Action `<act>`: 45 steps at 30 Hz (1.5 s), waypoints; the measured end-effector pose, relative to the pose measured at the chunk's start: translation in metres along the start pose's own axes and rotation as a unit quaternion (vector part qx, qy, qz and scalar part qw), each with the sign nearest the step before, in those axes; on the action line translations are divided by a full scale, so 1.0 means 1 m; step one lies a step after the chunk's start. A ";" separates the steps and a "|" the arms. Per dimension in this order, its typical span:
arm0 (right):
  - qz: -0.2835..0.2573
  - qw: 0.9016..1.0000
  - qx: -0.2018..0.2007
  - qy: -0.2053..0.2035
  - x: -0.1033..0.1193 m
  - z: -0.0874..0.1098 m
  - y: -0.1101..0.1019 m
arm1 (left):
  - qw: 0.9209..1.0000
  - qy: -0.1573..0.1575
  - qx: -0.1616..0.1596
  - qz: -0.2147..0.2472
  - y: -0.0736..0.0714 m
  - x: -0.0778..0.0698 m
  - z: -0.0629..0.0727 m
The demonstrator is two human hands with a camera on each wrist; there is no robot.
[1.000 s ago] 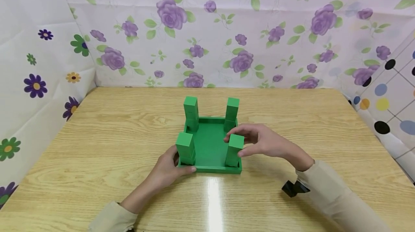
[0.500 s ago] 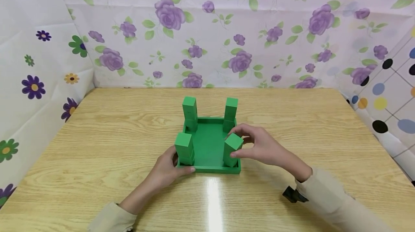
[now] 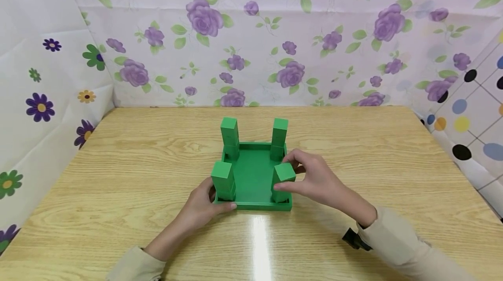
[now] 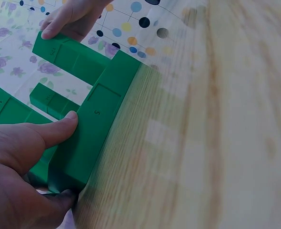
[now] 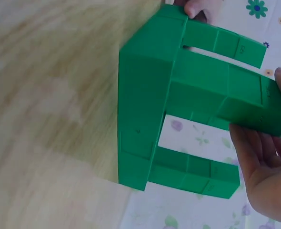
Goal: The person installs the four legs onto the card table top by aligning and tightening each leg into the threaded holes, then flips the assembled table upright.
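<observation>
A square green tray lies on the table, with a green block stack standing at each corner. My left hand grips its near left corner, thumb on the front wall and fingers around the side, beside the near left stack. My right hand pinches the near right stack near its top, between thumb and fingers. In the right wrist view that stack's upper part is turned a little out of line with the block below it. The far left stack and far right stack stand upright.
The wooden table carries the tray near its middle. Behind it hangs a floral cloth, with patterned cloths at both sides. A small black device sits under the right wrist.
My right fingers have closed on the near right stack. Its top has turned, first one way and then back past square. The left hand keeps its grip on the tray.
</observation>
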State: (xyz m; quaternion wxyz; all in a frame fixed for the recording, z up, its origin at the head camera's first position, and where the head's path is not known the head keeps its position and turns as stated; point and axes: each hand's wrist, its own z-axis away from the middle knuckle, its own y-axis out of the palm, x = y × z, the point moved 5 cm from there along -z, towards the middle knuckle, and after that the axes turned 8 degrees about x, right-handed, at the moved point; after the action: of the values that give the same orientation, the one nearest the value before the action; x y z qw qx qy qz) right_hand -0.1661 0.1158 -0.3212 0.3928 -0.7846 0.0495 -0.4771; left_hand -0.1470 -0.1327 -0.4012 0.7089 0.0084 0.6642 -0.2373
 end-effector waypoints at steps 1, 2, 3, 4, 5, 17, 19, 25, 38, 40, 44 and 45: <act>0.005 1.000 -0.009 0.002 0.001 0.000 0.000 | 1.000 0.001 0.001 0.000 0.000 0.000 0.000; 0.010 1.000 -0.017 0.004 0.001 0.001 0.001 | 1.000 0.002 0.002 0.000 0.000 0.000 0.000; 0.015 1.000 -0.026 0.007 0.002 0.001 0.001 | 1.000 0.003 0.002 0.001 0.000 0.000 0.000; 0.020 0.999 -0.034 0.010 0.003 0.001 0.002 | 1.000 0.004 0.003 0.001 0.001 0.000 0.000; 0.024 0.999 -0.041 0.012 0.003 0.002 0.002 | 1.000 0.005 0.003 0.002 0.001 -0.001 0.000; 0.051 0.992 -0.110 0.035 0.009 0.006 0.008 | 1.000 0.003 0.002 -0.001 0.000 0.001 -0.001; 0.055 0.991 -0.115 0.039 0.009 0.006 0.009 | 1.000 0.003 0.001 -0.003 0.000 0.001 -0.001; 0.059 0.989 -0.123 0.054 0.011 0.006 0.009 | 1.000 0.000 -0.003 -0.009 0.000 0.000 0.000; 0.063 0.984 -0.136 0.094 0.016 0.009 0.010 | 0.998 0.010 -0.015 -0.056 0.002 -0.004 0.001; 0.061 0.984 -0.140 0.093 0.016 0.009 0.011 | 0.998 0.006 -0.015 -0.063 0.002 -0.004 0.001; 0.057 0.984 -0.146 0.087 0.016 0.010 0.011 | 0.997 0.000 -0.017 -0.075 0.001 -0.003 0.000; 0.055 0.984 -0.146 0.083 0.016 0.010 0.011 | 0.997 0.001 -0.017 -0.080 0.000 -0.003 0.000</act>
State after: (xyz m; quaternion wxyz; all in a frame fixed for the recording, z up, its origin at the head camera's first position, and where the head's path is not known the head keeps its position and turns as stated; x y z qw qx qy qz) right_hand -0.1464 0.1065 -0.3199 0.2944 -0.7875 0.1943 -0.5054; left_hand -0.1474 -0.1313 -0.3982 0.6870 -0.0568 0.6673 -0.2820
